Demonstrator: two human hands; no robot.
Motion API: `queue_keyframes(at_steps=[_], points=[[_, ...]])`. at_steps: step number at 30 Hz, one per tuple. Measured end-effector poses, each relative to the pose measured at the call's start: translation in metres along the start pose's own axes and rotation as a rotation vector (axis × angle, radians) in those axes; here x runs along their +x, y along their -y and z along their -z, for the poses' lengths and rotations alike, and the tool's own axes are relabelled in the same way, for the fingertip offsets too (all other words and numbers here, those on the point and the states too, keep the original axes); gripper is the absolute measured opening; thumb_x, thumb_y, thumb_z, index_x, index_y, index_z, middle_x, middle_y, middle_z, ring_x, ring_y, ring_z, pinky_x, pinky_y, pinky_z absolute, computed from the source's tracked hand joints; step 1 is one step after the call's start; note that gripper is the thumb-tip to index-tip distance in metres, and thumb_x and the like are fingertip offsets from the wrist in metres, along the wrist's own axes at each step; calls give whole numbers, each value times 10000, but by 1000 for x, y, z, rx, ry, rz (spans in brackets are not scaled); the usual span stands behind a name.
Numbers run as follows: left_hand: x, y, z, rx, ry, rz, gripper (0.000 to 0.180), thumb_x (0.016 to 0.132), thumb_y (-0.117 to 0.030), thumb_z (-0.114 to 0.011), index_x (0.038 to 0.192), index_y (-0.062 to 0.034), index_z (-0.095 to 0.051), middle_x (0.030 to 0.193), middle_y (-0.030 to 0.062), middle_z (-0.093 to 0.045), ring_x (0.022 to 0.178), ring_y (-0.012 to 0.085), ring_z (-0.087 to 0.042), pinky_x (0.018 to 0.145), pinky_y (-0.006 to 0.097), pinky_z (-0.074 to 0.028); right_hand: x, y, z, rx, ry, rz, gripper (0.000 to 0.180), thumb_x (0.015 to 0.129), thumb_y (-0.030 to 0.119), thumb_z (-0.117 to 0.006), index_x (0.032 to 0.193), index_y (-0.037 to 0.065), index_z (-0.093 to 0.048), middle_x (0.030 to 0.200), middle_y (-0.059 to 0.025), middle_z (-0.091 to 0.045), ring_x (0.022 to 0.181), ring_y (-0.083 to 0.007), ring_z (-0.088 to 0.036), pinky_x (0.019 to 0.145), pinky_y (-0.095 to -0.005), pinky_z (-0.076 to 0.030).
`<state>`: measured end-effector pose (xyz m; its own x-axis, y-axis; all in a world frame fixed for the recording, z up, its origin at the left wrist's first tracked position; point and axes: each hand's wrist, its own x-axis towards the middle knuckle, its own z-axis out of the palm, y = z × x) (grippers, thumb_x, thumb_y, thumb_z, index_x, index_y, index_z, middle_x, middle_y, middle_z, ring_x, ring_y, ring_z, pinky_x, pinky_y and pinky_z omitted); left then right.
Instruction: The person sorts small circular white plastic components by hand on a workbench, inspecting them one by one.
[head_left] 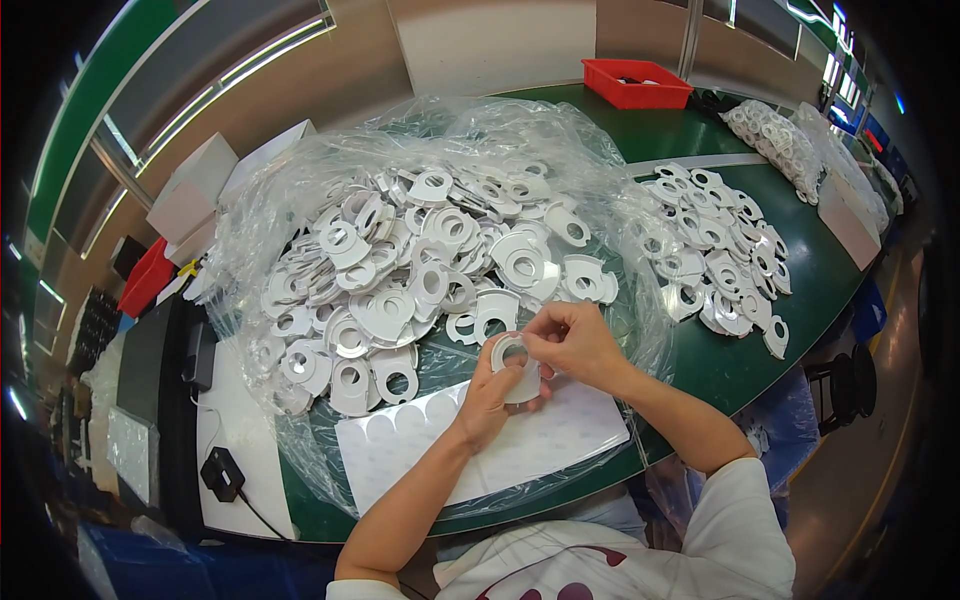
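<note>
My left hand [486,400] is closed around a flat white plastic part [522,392] with a large round hole, held above the front of the table. At the part's upper right rim, my right hand [575,345] has its thumb and forefinger pinched together; whatever lies between those fingertips is too small to make out. Beneath both hands lies a white sheet [480,470] with pale round shapes along its far edge. Just beyond, a large heap of similar white plastic parts [385,315] rests on clear plastic film [590,150].
A second pile of white parts [715,265] lies right on the green table [800,225]. Far back stands a red bin [635,92]; a bag of white parts [775,140] sits at far right. White boxes [193,190] and a black power adapter [222,474] are on the left.
</note>
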<state>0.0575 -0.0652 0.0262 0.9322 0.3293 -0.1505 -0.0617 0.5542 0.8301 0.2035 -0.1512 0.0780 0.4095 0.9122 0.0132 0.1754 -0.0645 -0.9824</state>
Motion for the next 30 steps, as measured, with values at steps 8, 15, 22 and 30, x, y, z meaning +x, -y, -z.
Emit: queue_keyframes(at_steps=[8,15,22,30], points=[[-1,-4,-5,-78,63,3,752,909,-692,-183,1430,-151,-164,1070,125,-571,812,216,-610,644,316,-464,-2,-4,-9,-819,-216,375,354,665,296,-792,691,20,-572,594,-81,-592,514,-161,-588,486,-286,-444],[-4,-8,-4,-85,43,10,827,870,-737,-97,1438,-139,-169,1002,147,-585,775,242,-610,587,327,-450,-3,14,14,-514,97,265,349,661,294,-799,733,15,-604,628,-77,-602,568,-178,-589,545,-286,-458],[-5,-13,-5,-27,52,81,861,867,-744,-103,1436,-100,-164,896,159,-591,693,217,-614,506,287,-420,-2,7,11,-455,90,120,221,767,184,-696,757,-20,-611,682,-120,-648,606,-193,-627,574,-307,-482],[-14,-31,-5,-35,77,125,770,901,-697,-145,1378,-121,-326,936,156,-620,754,225,-627,564,320,-477,1,0,3,-304,94,51,256,831,224,-673,716,11,-591,617,-39,-588,571,-95,-555,520,-265,-446]])
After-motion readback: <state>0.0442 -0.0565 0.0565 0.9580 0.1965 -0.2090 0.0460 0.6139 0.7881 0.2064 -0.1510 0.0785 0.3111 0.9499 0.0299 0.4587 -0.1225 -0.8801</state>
